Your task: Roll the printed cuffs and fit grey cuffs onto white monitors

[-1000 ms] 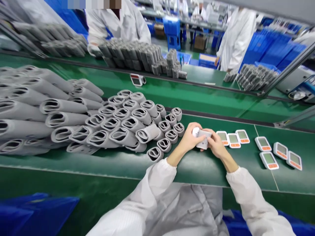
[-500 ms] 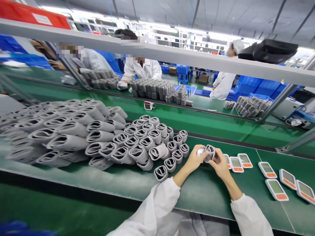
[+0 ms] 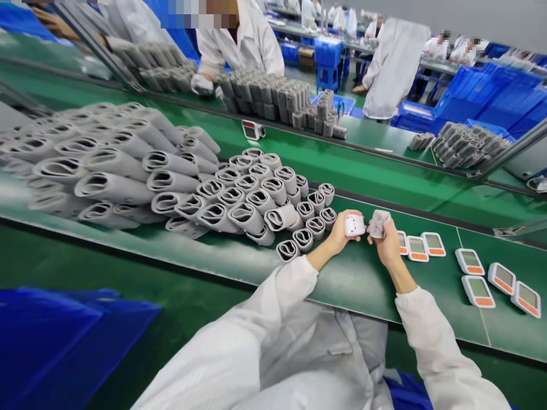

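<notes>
My left hand (image 3: 341, 234) holds a small white device (image 3: 354, 225), its pale side with small dark marks facing up. Just to the right, my right hand (image 3: 388, 242) grips a rolled grey cuff (image 3: 378, 224). The device and the cuff are a little apart, above the green work surface (image 3: 342, 279). Left of my hands lies a big pile of rolled grey cuffs (image 3: 216, 213), with smaller rolls at its right end. Several white devices with grey screens and orange buttons (image 3: 477, 291) lie on the surface right of my right hand.
Behind a dark rail runs a green belt with one white device (image 3: 253, 130) on it. Beyond are stacked cuffs (image 3: 273, 94), people in white coats and blue crates (image 3: 496, 97). A slanted metal post (image 3: 519, 148) stands at the right. Blue material (image 3: 64, 341) lies low at the left.
The view has tilted down. My hands have moved apart, separating the device and the cuff, which were close together. More of the device's pale face shows, and the cuff is turned differently.
</notes>
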`<state>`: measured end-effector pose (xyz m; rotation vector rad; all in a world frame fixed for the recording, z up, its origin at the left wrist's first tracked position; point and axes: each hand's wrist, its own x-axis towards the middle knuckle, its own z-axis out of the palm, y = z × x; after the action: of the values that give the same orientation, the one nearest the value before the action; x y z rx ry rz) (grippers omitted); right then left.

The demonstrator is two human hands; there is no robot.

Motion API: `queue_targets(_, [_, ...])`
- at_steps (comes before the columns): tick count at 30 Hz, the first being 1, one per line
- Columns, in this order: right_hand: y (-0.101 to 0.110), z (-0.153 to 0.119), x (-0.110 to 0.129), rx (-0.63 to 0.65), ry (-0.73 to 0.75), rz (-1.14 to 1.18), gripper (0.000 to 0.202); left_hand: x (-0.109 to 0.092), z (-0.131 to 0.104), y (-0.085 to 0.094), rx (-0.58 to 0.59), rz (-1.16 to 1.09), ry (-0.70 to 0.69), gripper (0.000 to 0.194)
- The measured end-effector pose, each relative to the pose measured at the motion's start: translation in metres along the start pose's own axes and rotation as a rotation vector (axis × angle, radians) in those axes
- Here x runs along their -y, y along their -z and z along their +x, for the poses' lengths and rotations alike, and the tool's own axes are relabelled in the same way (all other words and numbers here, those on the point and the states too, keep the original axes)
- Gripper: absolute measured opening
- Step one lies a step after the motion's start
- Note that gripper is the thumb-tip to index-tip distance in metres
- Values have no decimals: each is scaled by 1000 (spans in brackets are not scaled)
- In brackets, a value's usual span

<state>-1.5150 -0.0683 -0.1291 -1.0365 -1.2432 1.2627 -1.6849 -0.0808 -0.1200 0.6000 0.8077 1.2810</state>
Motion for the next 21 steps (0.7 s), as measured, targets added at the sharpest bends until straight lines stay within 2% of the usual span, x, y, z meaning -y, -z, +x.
queue_targets(4, [3,-4,1,-34,-24,92,54,-3,-5,-1,20,-82,65,41])
queue_targets(10, [4,-4,4,-69,2,119,58,-4,-11,-9,5,-126,40,43])
queue_targets(17, [5,-11,3,-18,12,17,55,-2,-13,-11,-38,-118,22,40])
queue_targets(21, [10,-11,0,-46,34,-68,56,-1,-14,-9,-37,-95,39,45])
